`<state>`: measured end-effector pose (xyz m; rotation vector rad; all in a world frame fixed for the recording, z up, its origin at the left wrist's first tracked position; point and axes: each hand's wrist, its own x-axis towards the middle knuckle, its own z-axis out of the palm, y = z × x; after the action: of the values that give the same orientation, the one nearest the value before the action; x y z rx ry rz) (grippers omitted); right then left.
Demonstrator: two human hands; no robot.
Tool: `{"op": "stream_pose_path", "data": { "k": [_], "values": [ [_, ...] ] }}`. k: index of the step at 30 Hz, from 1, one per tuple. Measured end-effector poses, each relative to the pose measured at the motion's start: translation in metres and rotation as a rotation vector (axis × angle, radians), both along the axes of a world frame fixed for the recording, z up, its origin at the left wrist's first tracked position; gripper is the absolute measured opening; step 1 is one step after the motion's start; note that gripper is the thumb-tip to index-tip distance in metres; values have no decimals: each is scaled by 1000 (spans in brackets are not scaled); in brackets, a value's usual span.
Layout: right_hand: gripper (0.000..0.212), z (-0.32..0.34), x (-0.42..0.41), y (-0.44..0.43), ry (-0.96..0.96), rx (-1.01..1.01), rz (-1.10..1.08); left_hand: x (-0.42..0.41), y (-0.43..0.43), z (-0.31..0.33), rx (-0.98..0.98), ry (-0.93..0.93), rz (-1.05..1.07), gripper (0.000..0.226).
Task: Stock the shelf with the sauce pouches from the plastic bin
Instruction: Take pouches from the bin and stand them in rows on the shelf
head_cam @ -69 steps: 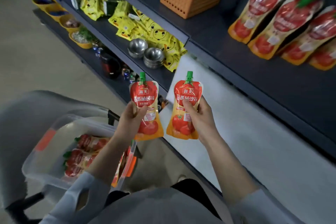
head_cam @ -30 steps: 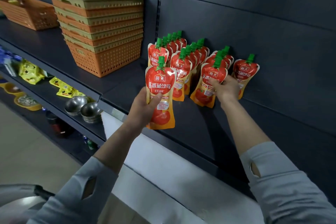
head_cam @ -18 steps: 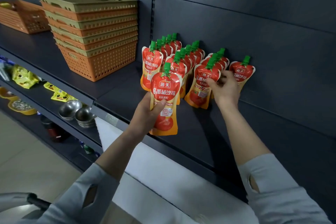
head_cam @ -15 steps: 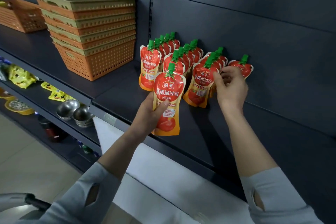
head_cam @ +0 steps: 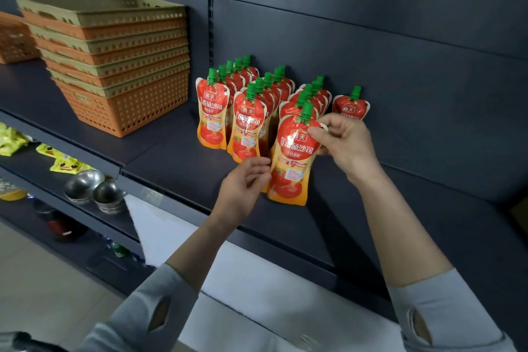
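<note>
The right hand (head_cam: 347,144) pinches the upper edge of a red-and-orange green-capped sauce pouch (head_cam: 291,160). The left hand (head_cam: 243,188) grips its lower left edge. The pouch stands on the dark grey shelf (head_cam: 177,157).

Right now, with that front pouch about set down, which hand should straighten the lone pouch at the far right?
The right hand. It is next to the lone pouch, pinching the front pouch at its top corner. The left hand sits lower, on the far side.

Red-and-orange plastic sauce pouch with green spout cap (head_cam: 291,157) stands upright on the dark grey shelf board (head_cam: 177,163), frontmost of its row; matching pouches (head_cam: 248,111) stand upright behind in rows against the back panel; one lone pouch (head_cam: 352,107) rightmost.
</note>
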<state>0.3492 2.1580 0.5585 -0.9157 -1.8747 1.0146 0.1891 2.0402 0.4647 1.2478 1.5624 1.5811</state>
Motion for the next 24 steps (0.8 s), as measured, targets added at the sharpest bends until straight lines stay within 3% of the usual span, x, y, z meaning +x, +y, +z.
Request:
{"op": "stream_pose_path", "data": {
  "k": [5,9,18,24],
  "values": [
    [8,-18,-3,13,-37,92,-158,5,3,-27,-30,361,29,30],
    [12,-35,-15,22,1,122,-219,10,12,-39,-100,622,5,46],
    [20,-39,-39,45,-26,206,-256,9,44,-42,-227,732,28,58],
    [24,-38,-37,44,-154,357,-252,8,51,-45,-221,753,62,59]
  ]
}}
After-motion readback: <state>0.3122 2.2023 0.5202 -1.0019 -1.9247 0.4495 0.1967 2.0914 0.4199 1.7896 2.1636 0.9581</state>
